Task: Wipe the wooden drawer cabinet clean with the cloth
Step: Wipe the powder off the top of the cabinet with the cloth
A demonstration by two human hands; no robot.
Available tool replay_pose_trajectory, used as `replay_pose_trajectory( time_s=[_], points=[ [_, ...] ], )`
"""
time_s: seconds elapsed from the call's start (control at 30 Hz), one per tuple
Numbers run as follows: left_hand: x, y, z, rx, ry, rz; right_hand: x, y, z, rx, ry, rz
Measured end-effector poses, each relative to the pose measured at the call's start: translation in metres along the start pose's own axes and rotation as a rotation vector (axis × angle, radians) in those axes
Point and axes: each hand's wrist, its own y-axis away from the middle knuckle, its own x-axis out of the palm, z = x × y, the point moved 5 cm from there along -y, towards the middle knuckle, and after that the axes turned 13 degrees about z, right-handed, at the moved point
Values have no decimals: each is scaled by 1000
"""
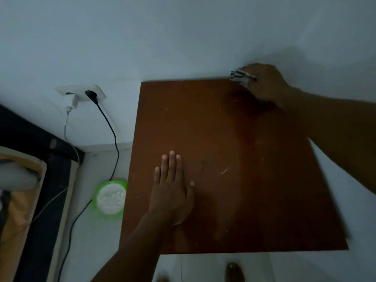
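The pale wall (pixel 183 37) rises behind the cabinet (pixel 234 129), whose brown wooden top is seen from above with its back edge against that wall and small light specks and a scratch on its surface. Well to the left of the cabinet lies a bed (pixel 46 180) with a dark frame. The left hand (pixel 172 192) lies flat on the cabinet top near its front left part, palm down, fingers straight and close together, thumb out to the side. The right hand (pixel 264 82) reaches to the cabinet's back right corner, its fingers curled round a striped cloth (pixel 238 75) that sits on that corner against the wall. On the floor just left of the cabinet stands a green bowl (pixel 114 182) with something white in it. On the wall left of the cabinet is a socket (pixel 81 92) with a white charger (pixel 71 101) and a black plug (pixel 91 95), whose cable (pixel 114 135) hangs down past the bowl. A bare foot (pixel 235 272) shows below the cabinet's front edge.
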Motion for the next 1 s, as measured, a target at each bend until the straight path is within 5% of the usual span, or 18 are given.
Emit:
replay_pose_trajectory(
  time_s=[0.07,0.2,0.7,0.87,1.0],
  points=[
    [4,0,-1,-31,-49,-36,25,-16,-1,-38,-9,124],
    [4,0,-4,-39,-74,-52,65,23,11,-153,138,23],
    [7,9,-5,-24,-72,61,189,383,125,-462,-137,158],
    [5,7,-4,-21,-71,71,147,385,139,-499,-214,88],
    [4,6,-4,-16,-78,69,87,328,117,-272,-395,-68]
  ],
)
